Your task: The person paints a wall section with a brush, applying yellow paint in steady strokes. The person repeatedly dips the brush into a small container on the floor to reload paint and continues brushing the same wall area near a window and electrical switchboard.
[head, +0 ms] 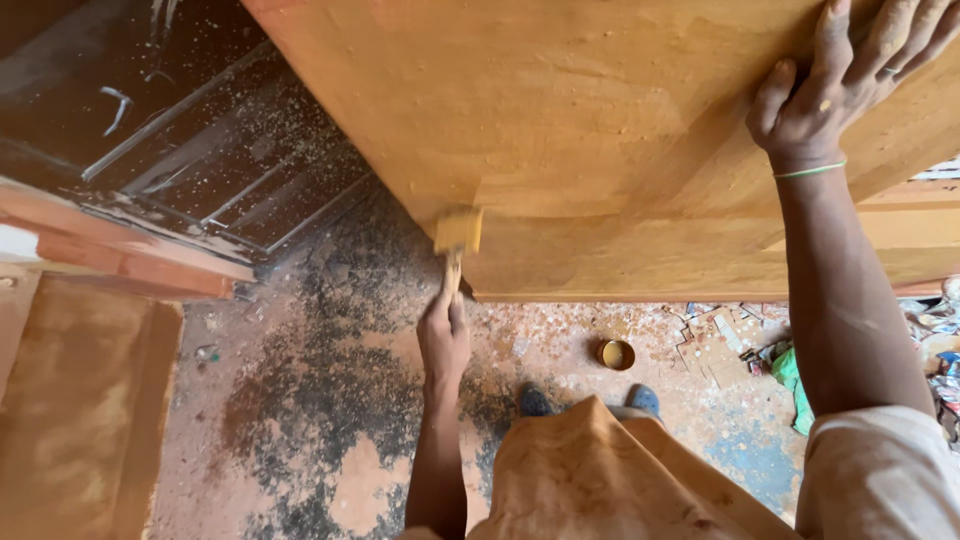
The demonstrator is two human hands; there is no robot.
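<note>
The large orange-brown wooden panel (pixel 600 130) looks smooth and matt, wet-toned where the small wooden-handled brush (pixel 457 240) meets it. At five o'clock from the brush, a round tin (pixel 617 354), probably metal, shines faintly. The speckled concrete floor (pixel 330 400) is rough and stained dark. At ten o'clock, a dark ribbed sheet (pixel 200 150) carries dusty flecks.

Bare forearms, both dusted with yellowish stain. Right grip (pixel 840 90) wore a thin green band at the wrist and a ring on one finger; fingers were smeared with ochre. Pale short sleeve (pixel 880 470) sat well back from that grip, up the arm. Left grip (pixel 445 335) wore nothing. Stained tan apron (pixel 590 480) lay over the lap, dark blue shoes (pixel 590 402) beyond its edge.
</note>
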